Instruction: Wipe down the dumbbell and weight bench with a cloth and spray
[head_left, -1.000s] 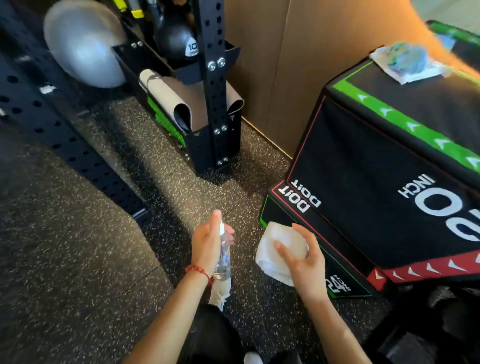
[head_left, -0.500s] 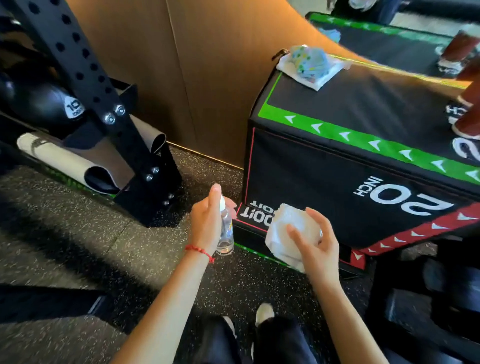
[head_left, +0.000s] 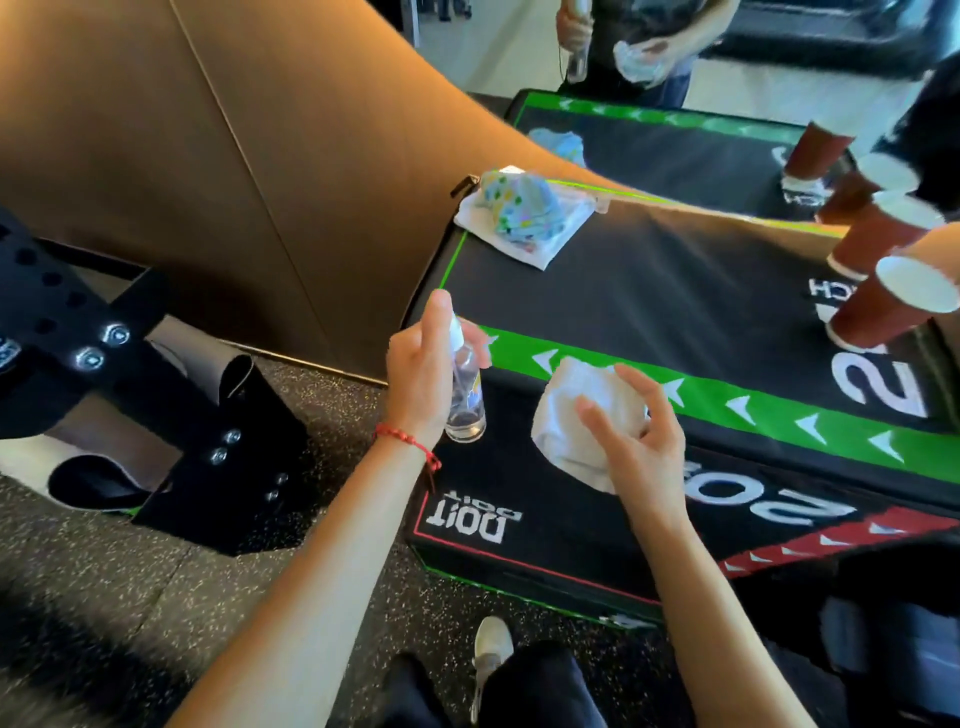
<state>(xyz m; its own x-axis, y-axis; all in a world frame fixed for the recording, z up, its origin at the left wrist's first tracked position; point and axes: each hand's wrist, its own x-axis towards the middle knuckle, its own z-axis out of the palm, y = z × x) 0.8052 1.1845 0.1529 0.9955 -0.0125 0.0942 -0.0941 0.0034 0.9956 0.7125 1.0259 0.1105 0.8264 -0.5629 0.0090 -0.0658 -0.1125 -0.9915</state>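
Speckled rubber flooring (head_left: 156, 582) surrounds a black padded box (head_left: 675, 312) with green arrow stripe, carrying red cups (head_left: 883, 312) and a patterned cloth (head_left: 524, 213). Left hand (head_left: 421, 384) grips a clear spray bottle (head_left: 465, 395) upright, one finger on the nozzle. Right hand (head_left: 639, 447) holds a bunched white cloth (head_left: 576, 415), fingers loosely curled, above the box's near edge.

A black padded box surface (head_left: 675, 291) with a green arrow stripe bears a folded white cloth with a colourful bundle (head_left: 522, 215) and red paper cups (head_left: 883, 306).
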